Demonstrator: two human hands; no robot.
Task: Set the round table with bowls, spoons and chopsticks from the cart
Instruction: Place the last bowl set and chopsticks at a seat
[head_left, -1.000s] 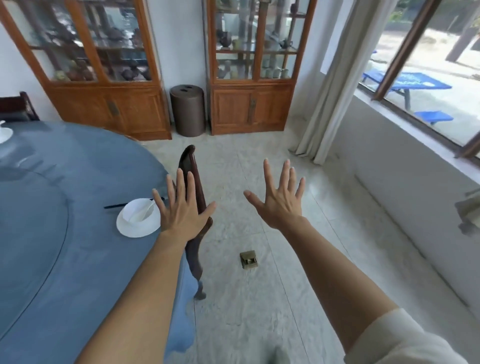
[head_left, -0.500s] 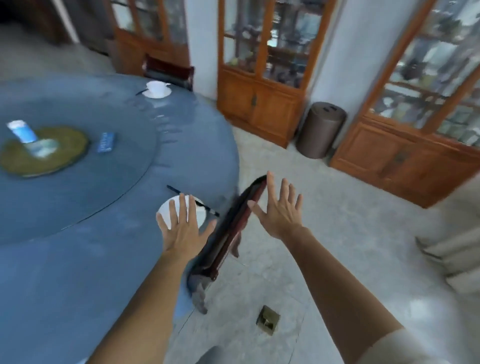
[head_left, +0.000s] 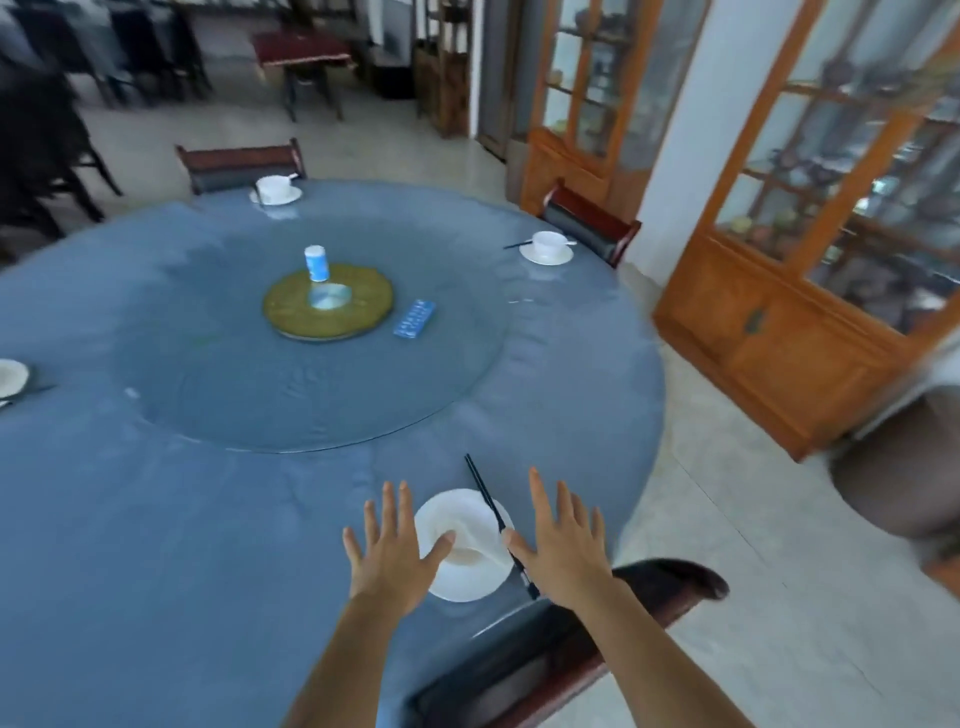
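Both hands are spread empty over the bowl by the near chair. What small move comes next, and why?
Probably draw both hands back and turn to fetch another set. The left hand and right hand are open and hold nothing, and the nearest bowl sits on its saucer with black chopsticks beside it, so this place looks finished. The cart is out of view.

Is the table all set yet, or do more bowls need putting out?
Four places look set: the near bowl with chopsticks, the far bowl, the right bowl and the left-edge dish. Nothing is in hand: the left hand and right hand hover open. The round table has a long bowl-less stretch that may want one.
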